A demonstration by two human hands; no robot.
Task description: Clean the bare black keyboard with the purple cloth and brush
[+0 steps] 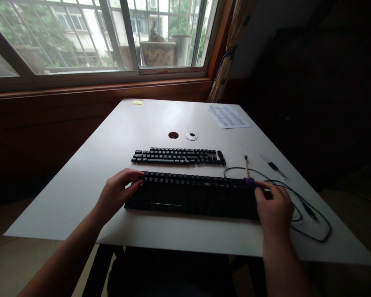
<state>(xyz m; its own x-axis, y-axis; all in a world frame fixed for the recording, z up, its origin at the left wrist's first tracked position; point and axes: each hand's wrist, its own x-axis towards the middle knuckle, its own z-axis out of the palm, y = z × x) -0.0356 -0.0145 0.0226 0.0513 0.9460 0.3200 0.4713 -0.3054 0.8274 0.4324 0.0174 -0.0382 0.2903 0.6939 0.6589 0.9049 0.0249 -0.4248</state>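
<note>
A black keyboard [185,202] lies across the front of the table, key rows still on its far side and the nearer part bare of keycaps. My left hand [123,185] is at its far left corner, thumb and fingertips closed on the end of the keyboard. At the right end my right hand [275,202] is closed, its fingertips against a small purple piece [249,180] whose kind I cannot make out. A thin pale stick with a dark tip [246,165] stands out beyond that piece. Loose black keycaps [179,156] are laid out in rows behind the keyboard.
A dark cable [326,237] loops at the right. Near it lies a small tool with wire loops and a black middle [272,166]. Further back are a round cable hole [173,135], its white cover [191,136], printed sheets [228,116] and yellow notes [137,102].
</note>
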